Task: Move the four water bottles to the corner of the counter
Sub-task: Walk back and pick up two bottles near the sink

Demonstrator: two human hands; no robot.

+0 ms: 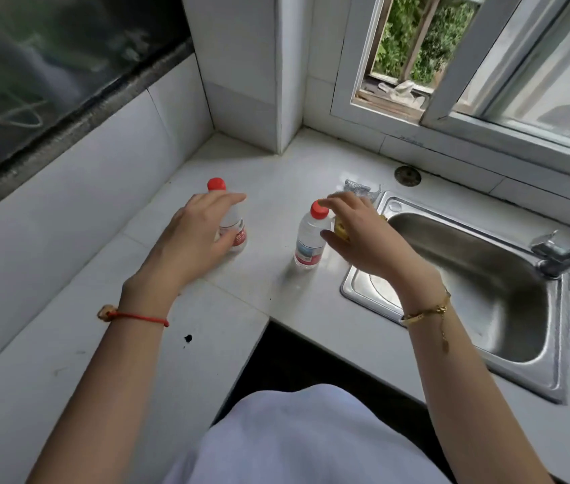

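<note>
Two clear water bottles with red caps stand upright on the white counter [269,176]. The left bottle [238,235] is partly covered by my left hand [192,235], whose fingers stretch straight across its shoulder without curling round it. The right bottle [308,241] stands beside the sink. My right hand [360,235] hovers at it, index fingertip at the cap and thumb just off the bottle's side, fingers apart. No other bottles are in view.
A steel sink [468,274] with a faucet [556,255] lies to the right. A yellow sponge [341,231] and a steel scourer [356,186] sit at its far left corner. A tiled pillar [241,82] forms the counter's inner corner, with a window [486,82] at the back.
</note>
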